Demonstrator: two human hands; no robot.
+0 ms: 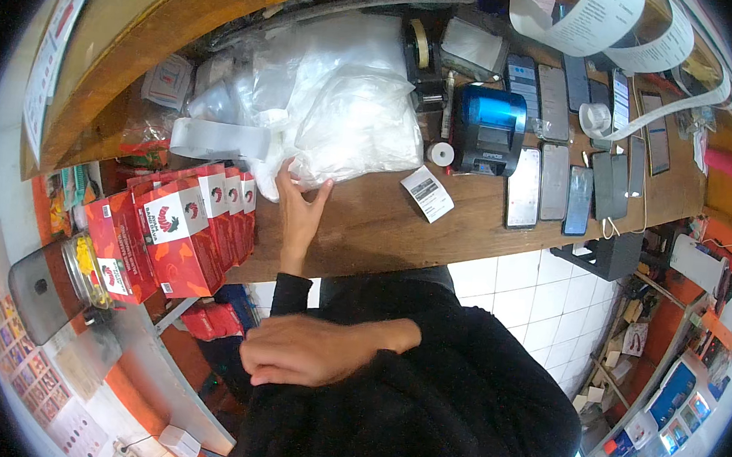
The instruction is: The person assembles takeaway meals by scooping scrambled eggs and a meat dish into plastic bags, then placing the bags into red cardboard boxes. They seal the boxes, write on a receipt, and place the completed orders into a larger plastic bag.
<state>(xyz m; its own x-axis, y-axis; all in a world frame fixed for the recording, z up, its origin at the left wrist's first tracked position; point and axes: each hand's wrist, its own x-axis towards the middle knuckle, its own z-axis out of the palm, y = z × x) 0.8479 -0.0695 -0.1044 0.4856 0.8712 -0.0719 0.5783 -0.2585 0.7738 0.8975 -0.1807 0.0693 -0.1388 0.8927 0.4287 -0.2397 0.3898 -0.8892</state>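
My left hand (303, 205) reaches onto the wooden table, thumb spread away from the fingers. Its fingertips touch the near edge of a pile of clear plastic bags (362, 118), and I see nothing gripped in it. Across my body, over the left forearm's black sleeve, lies my right hand (304, 352) with curled fingers. No object shows in that hand, though its palm side is hidden. Just left of the left hand, a curled strip of white paper (221, 140) rests against the bags. A printed paper slip (429, 193) lies flat to the right.
Red printed cartons (178, 239) stand in a row at left, beside a lidded jar (88, 271). A blue-topped receipt printer (488, 130), a tape dispenser (423, 59) and a paper roll (440, 154) stand right of the bags. Several phones (524, 188) cover the table's right side.
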